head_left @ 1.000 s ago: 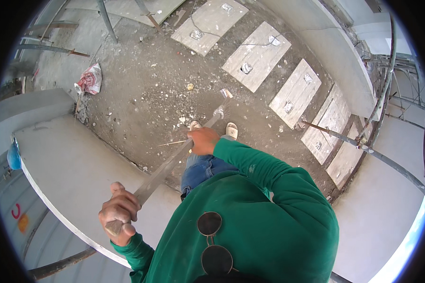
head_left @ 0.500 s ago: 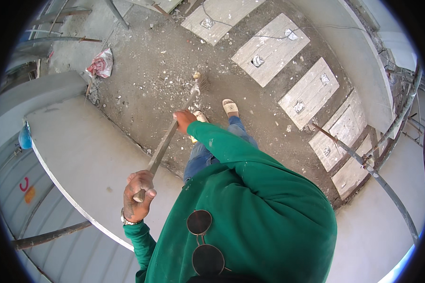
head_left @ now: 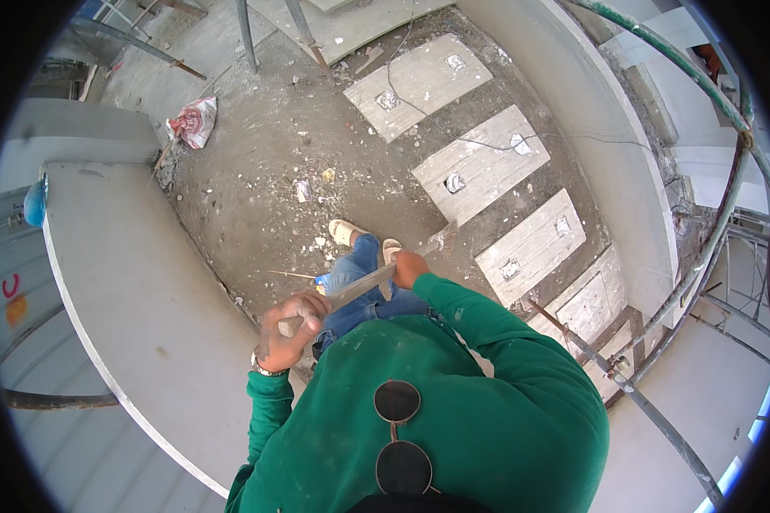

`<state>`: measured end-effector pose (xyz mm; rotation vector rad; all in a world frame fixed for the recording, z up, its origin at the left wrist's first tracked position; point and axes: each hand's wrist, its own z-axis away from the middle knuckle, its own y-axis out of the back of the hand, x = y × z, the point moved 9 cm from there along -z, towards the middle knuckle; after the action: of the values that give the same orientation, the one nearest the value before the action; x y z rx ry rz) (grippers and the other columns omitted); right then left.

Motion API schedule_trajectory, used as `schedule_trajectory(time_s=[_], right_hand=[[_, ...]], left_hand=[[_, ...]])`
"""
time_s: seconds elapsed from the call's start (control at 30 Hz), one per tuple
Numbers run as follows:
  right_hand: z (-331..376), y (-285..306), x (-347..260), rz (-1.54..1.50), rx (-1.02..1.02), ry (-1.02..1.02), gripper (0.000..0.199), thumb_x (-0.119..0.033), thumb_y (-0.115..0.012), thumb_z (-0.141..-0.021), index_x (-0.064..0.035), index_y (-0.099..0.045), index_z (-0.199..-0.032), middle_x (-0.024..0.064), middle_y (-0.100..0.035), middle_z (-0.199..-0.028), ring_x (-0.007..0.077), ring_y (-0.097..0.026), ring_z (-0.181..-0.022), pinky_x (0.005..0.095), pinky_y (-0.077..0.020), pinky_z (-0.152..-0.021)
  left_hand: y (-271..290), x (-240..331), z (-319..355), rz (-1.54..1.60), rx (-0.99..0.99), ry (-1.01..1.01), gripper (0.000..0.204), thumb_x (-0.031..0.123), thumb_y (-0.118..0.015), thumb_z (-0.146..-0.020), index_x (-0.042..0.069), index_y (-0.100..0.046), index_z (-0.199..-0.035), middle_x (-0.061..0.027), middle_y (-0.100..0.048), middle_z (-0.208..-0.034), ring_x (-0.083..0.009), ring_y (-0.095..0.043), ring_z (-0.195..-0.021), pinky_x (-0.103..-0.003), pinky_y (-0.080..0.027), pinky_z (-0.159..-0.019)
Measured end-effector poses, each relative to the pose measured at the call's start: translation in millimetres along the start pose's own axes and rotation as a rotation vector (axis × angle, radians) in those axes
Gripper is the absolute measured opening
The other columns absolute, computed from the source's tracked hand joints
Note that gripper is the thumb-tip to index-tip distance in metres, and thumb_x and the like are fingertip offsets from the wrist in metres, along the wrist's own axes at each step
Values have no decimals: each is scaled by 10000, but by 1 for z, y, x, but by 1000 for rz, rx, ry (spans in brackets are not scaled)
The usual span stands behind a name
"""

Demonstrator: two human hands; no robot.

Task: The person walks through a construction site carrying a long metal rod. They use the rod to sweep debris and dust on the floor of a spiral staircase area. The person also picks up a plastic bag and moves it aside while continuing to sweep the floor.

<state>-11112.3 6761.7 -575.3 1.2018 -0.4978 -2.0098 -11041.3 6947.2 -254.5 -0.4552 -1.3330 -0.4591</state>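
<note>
2 hands grip 1 long grey metal bar (head_left: pixel 364 286). The left hand (head_left: pixel 287 332) closes its fingers round the bar's near end. The right hand (head_left: pixel 408 267) clasps the bar farther along, above the rubble-strewn concrete floor (head_left: pixel 257 162).

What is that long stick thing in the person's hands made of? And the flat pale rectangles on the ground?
The long tool, held in the left hand and right hand, looks like dull grey metal: thin, straight, dusty, no wood grain, though it could be coated wood. The pale panels look like rough boards or cement slabs, matt and streaked, each with small shiny, metal-looking patches. The floor looks like bare concrete strewn with rubble.
</note>
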Motion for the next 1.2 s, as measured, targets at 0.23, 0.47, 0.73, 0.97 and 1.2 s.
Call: schedule_trajectory(time_s=[0.23, 0.47, 0.73, 0.97, 1.2], right_hand=[[-150, -78, -98, -47, -27, 234, 225, -178, -694, -731, -41, -650, -904, 204, -654, -930, 405, -633, -918, 507, -495, -809], [-213, 26, -293, -90, -144, 528, 250, -156, -687, -736, -78, -680, -974, 167, -674, -1025, 368, -639, -978, 487, -499, -841], [-343, 104, -182, 520, -229, 201, 226, -87, -645, -773, -76, -696, -992, 162, -689, -1030, 352, -650, -1015, 470, -515, -868], [-394, 35, -164, 481, -330, 412, 257, -96, -660, -773, -93, -698, -1028, 171, -674, -1091, 352, -645, -1036, 458, -519, -875], [-361, 154, -194, 291, -381, 580, 302, -128, -676, -743, -109, -700, -1044, 176, -677, -1061, 368, -636, -1025, 467, -507, -876]], left_hand=[[103, 4, -3, -183, 268, 61, 272, 221, -692, -884, 35, -554, -741, -68, -583, -750, -256, -582, -827, -425, -439, -851], [173, 112, -10, -319, 541, -283, 495, 500, -730, -825, 116, -456, -673, 4, -506, -624, -226, -577, -749, -490, -411, -909], [203, -28, -93, 109, 677, -3, 299, 326, -608, -964, 85, -502, -823, -65, -567, -903, -269, -561, -1078, -438, -387, -994], [178, -46, -109, -6, 937, 112, 177, 153, -660, -922, 60, -561, -809, -51, -624, -891, -265, -616, -1014, -411, -425, -972], [116, 130, -211, -386, 663, -252, 235, 207, -697, -895, 59, -548, -791, -52, -604, -792, -266, -616, -903, -443, -417, -924]])
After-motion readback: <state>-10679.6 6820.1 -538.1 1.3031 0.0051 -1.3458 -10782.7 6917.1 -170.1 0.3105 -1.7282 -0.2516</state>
